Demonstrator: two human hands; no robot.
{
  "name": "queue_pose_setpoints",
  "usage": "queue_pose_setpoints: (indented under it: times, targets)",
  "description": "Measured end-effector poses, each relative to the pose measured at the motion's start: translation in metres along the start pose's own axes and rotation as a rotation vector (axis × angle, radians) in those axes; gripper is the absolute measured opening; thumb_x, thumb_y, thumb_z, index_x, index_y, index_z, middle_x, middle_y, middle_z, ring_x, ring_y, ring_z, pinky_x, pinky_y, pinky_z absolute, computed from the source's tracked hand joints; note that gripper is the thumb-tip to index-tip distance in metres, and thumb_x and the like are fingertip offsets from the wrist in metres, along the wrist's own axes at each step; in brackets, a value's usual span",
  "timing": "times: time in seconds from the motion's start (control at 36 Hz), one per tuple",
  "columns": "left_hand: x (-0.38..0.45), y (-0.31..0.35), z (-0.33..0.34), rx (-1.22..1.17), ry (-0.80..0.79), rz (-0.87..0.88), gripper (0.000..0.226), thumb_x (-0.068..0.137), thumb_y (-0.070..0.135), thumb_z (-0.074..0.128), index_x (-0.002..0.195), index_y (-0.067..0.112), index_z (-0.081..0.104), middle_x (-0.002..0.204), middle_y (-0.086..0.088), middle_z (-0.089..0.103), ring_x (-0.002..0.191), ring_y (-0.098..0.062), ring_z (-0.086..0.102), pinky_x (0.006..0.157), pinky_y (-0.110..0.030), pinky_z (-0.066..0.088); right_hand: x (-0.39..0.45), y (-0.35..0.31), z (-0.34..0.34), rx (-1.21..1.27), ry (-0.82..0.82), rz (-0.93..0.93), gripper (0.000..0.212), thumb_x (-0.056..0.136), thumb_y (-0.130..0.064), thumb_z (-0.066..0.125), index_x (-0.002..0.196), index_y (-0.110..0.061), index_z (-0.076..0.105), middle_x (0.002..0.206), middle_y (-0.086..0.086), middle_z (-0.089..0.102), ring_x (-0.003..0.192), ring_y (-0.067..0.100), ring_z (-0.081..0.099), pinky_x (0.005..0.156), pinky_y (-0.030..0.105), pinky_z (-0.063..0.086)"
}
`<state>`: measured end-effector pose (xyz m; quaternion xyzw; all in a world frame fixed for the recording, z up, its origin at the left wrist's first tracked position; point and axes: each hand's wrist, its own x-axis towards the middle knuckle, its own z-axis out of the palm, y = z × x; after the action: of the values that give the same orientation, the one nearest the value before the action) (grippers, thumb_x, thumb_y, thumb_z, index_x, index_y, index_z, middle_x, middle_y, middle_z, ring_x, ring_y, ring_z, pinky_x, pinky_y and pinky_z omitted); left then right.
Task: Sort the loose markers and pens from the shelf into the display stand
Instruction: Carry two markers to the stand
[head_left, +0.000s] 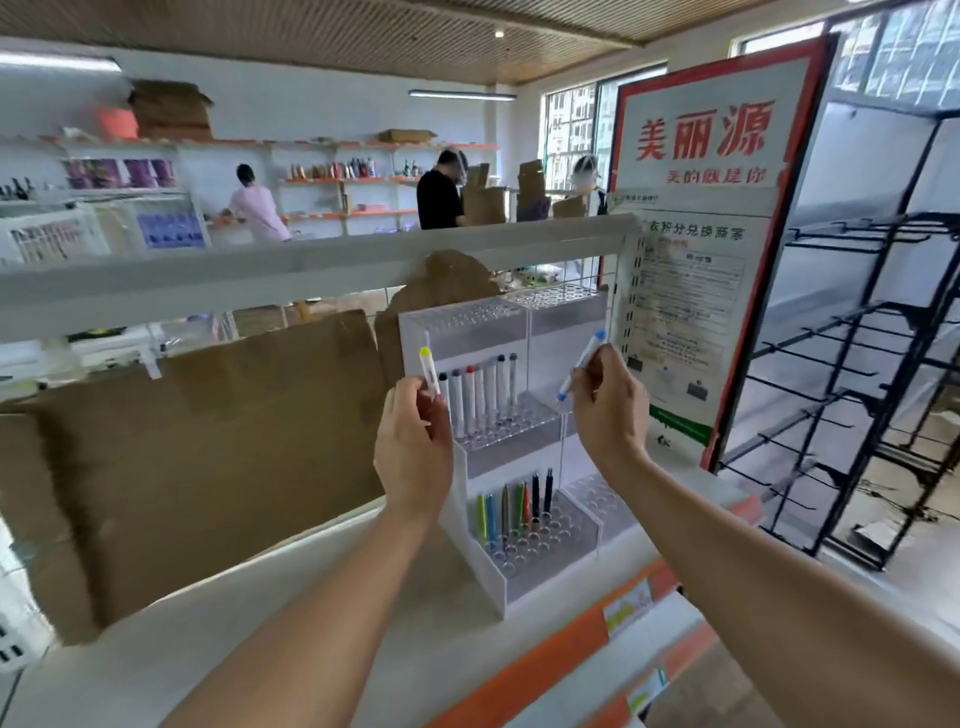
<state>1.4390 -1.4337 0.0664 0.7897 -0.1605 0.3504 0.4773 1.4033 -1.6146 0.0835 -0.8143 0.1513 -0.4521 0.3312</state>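
A white tiered display stand (488, 566) with rows of holes stands on the white shelf (260, 623). Its middle tier holds several white markers (480, 395) with coloured caps. Several coloured pens (511, 506) stand in its lower tier. My left hand (413, 441) pinches a white marker with a yellow cap (427, 366), upright, in front of the stand's left edge. My right hand (610, 405) pinches a white marker with blue ends (582, 366), tilted, before the stand's right half.
Brown cardboard (208, 441) leans behind the shelf on the left. A red-framed sign (701, 249) stands right of the stand, and a black wire rack (857, 389) beyond it. Orange shelf edging (545, 660) runs below. People stand at far shelves.
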Motion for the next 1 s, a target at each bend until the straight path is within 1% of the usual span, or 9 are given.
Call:
queue_pose_setpoints:
  times: [0.06, 0.17, 0.33, 0.47, 0.58, 0.72, 0.86, 0.94, 1.0]
  targets:
    - [0.006, 0.000, 0.008, 0.012, 0.008, -0.010, 0.010, 0.095, 0.014, 0.051, 0.094, 0.006, 0.055, 0.085, 0.002, 0.052, 0.070, -0.013, 0.044, 0.054, -0.011, 0.026, 0.011, 0.001, 0.005, -0.008, -0.016, 0.010, 0.013, 0.094, -0.013, 0.053, 0.083, -0.009, 0.046, 0.063, -0.008, 0.045, 0.058, 0.018, 0.044, 0.048, 0.029, 0.029]
    - [0.014, -0.004, 0.022, 0.036, 0.033, -0.023, 0.010, 0.095, 0.015, 0.050, 0.093, 0.006, 0.054, 0.085, 0.002, 0.052, 0.070, -0.015, 0.044, 0.053, -0.015, 0.025, 0.031, 0.005, 0.019, -0.060, -0.091, 0.023, 0.015, 0.095, -0.018, 0.053, 0.083, -0.013, 0.044, 0.060, -0.013, 0.040, 0.053, 0.005, 0.037, 0.044, 0.023, 0.024]
    - [0.021, -0.008, 0.037, 0.105, 0.083, -0.056, 0.015, 0.095, 0.018, 0.052, 0.100, 0.005, 0.056, 0.087, 0.001, 0.052, 0.073, -0.013, 0.046, 0.054, -0.013, 0.026, 0.057, 0.018, 0.045, -0.019, -0.223, -0.028, 0.014, 0.094, -0.017, 0.053, 0.083, -0.015, 0.045, 0.061, -0.013, 0.043, 0.057, 0.014, 0.043, 0.044, 0.024, 0.025]
    - [0.022, -0.013, 0.046, 0.144, 0.147, -0.065, 0.012, 0.093, 0.015, 0.055, 0.097, 0.004, 0.058, 0.085, -0.005, 0.058, 0.071, -0.019, 0.050, 0.061, -0.027, 0.035, 0.070, 0.028, 0.056, -0.056, -0.351, -0.106, 0.013, 0.096, -0.018, 0.051, 0.085, -0.013, 0.046, 0.072, 0.001, 0.052, 0.062, 0.019, 0.045, 0.045, 0.024, 0.024]
    - [0.018, -0.011, 0.052, 0.167, 0.165, -0.099, 0.011, 0.094, 0.017, 0.054, 0.096, 0.006, 0.057, 0.084, -0.003, 0.057, 0.070, -0.018, 0.050, 0.061, -0.025, 0.033, 0.074, 0.038, 0.063, -0.062, -0.432, -0.125, 0.008, 0.094, -0.015, 0.051, 0.090, -0.009, 0.056, 0.078, 0.004, 0.061, 0.068, 0.023, 0.054, 0.050, 0.025, 0.031]
    - [0.017, -0.015, 0.060, 0.182, 0.166, -0.086, 0.011, 0.094, 0.016, 0.054, 0.095, 0.006, 0.056, 0.083, -0.006, 0.058, 0.070, -0.023, 0.055, 0.061, -0.032, 0.040, 0.081, 0.043, 0.068, -0.086, -0.502, -0.131, 0.009, 0.094, -0.017, 0.052, 0.087, -0.012, 0.053, 0.073, 0.000, 0.055, 0.065, 0.021, 0.049, 0.047, 0.025, 0.028]
    - [0.020, -0.012, 0.064, 0.197, 0.162, -0.080, 0.010, 0.093, 0.015, 0.056, 0.097, 0.006, 0.056, 0.084, -0.005, 0.058, 0.070, -0.023, 0.055, 0.061, -0.032, 0.041, 0.083, 0.046, 0.074, -0.202, -0.651, -0.196, 0.012, 0.092, -0.018, 0.053, 0.081, -0.015, 0.050, 0.078, 0.004, 0.058, 0.072, 0.027, 0.055, 0.054, 0.030, 0.039]
    - [0.020, -0.012, 0.063, 0.205, 0.163, -0.088, 0.011, 0.094, 0.015, 0.055, 0.098, 0.006, 0.057, 0.085, -0.005, 0.058, 0.070, -0.021, 0.055, 0.060, -0.029, 0.038, 0.079, 0.049, 0.078, -0.263, -0.633, -0.185, 0.007, 0.092, -0.020, 0.052, 0.088, -0.018, 0.057, 0.082, 0.003, 0.064, 0.076, 0.027, 0.059, 0.057, 0.029, 0.041]
    - [0.019, -0.013, 0.061, 0.210, 0.167, -0.095, 0.012, 0.094, 0.016, 0.055, 0.099, 0.005, 0.057, 0.086, -0.006, 0.059, 0.071, -0.020, 0.054, 0.061, -0.026, 0.035, 0.079, 0.047, 0.078, -0.229, -0.621, -0.113, 0.010, 0.091, -0.019, 0.051, 0.093, -0.020, 0.062, 0.085, 0.002, 0.065, 0.078, 0.027, 0.059, 0.060, 0.028, 0.041]
